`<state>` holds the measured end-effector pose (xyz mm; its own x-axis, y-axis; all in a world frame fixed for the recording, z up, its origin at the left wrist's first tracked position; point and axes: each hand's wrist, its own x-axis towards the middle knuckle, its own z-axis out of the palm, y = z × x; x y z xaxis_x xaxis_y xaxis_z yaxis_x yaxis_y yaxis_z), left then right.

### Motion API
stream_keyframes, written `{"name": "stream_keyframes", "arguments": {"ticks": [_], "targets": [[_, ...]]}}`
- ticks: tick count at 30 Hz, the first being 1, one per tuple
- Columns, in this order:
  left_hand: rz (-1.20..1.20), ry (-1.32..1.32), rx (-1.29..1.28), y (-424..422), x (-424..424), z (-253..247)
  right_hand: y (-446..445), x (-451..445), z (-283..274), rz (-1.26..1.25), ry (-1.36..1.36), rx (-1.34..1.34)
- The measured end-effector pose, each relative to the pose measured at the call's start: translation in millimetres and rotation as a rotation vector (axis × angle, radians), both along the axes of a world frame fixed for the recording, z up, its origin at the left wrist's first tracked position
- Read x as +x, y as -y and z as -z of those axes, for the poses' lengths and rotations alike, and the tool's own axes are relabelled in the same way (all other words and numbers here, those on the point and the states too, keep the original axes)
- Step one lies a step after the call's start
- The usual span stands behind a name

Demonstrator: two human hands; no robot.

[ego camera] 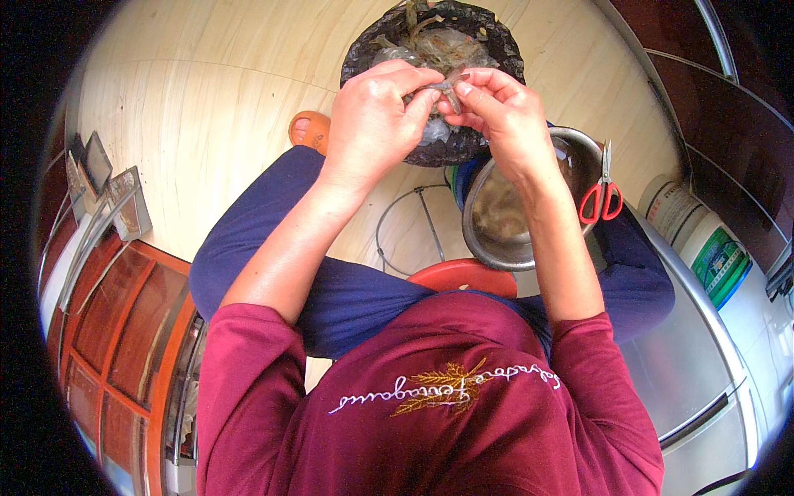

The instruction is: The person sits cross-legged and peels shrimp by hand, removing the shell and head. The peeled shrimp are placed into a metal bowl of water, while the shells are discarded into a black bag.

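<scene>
Both hands meet over a bin lined with a black plastic bag (510, 40). Pinched between my left hand (379, 115) and my right hand (512, 121) is a small grey raw shrimp (445, 87). Thumb and fingertips of each hand grip it, covering part of it. Clear crumpled plastic (456, 46) and shrimp scraps (406, 53) fill the bin below. Under my right forearm stands a steel bowl (490, 255) holding cloudy liquid and pale brownish pieces too blurred to tell apart. Red-handled scissors (602, 192) rest at the bowl's right rim, blades pointing away from me.
Between my knees are a red plastic basin or stool (468, 277) and a thin metal ring frame (379, 232). White buckets (707, 248) stand at right beside a silver appliance (676, 347). A wooden cabinet (118, 335) is at left. An orange slipper (317, 131) shows near the bin.
</scene>
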<state>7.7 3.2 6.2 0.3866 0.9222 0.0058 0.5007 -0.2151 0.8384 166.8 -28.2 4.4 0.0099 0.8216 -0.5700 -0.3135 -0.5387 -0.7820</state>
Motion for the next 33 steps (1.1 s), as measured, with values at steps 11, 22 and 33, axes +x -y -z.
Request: {"name": "stream_keyframes", "arguments": {"ticks": [11,22,33], "targets": [[0.000,0.021,0.029,1,2,-2,-1,0,-9,-0.117,0.260,0.138],[-0.124,0.334,-0.497,-5,2,-2,-1,13,1,0.010,0.118,0.007],[-0.124,0.905,-1.075,-16,5,-11,-18,21,-40,-0.491,0.848,0.538]]}}
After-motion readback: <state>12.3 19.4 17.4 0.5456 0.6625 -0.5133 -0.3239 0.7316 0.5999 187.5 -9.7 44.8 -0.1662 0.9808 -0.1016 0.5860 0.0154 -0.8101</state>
